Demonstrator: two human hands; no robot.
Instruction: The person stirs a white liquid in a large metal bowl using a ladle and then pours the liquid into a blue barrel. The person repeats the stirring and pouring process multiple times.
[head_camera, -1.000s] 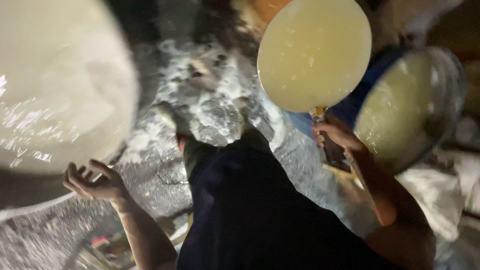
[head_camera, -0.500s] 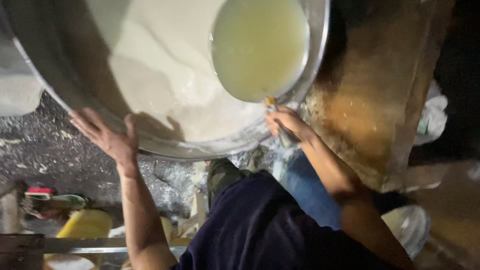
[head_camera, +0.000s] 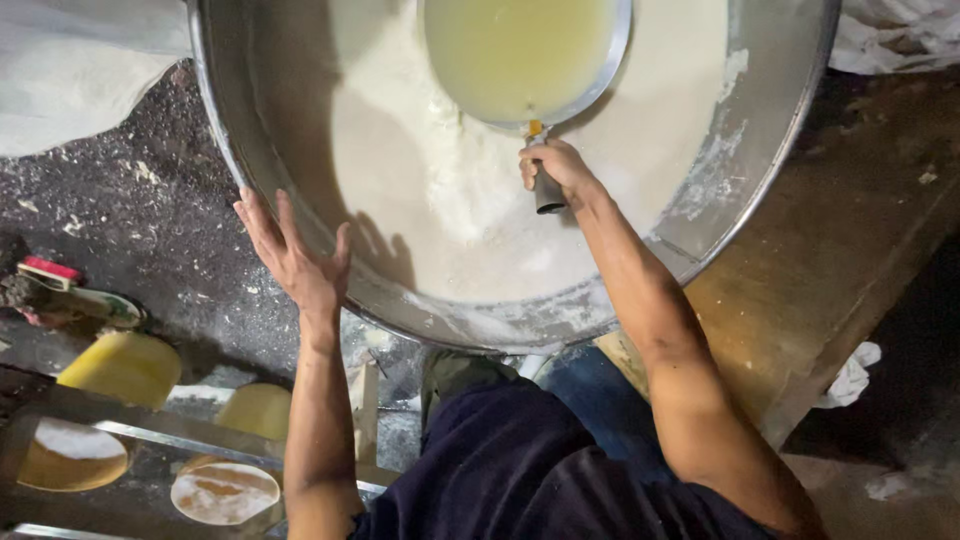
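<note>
Step in hand, as judged: liquid carried over flour for pouring; a steady tilt over the heap is called for next.

- Right hand (head_camera: 560, 170): closed around the dark handle (head_camera: 548, 190) of a round metal pan (head_camera: 527, 55), held above the basin; pale yellow liquid fills it.
- Left hand (head_camera: 298, 262): open, fingers spread, laid flat on the basin rim, nothing grasped.
- Large steel basin (head_camera: 770, 150): white flour (head_camera: 440, 200) heaped inside.
- Yellow discs (head_camera: 125, 365) are seen lower left.

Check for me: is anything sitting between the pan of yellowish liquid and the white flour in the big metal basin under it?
Nothing visible does. The right hand holds the round metal pan of pale yellow liquid by its handle, directly over the white flour in the wide steel basin. The left hand rests on the basin's near rim, off to the side.
</note>
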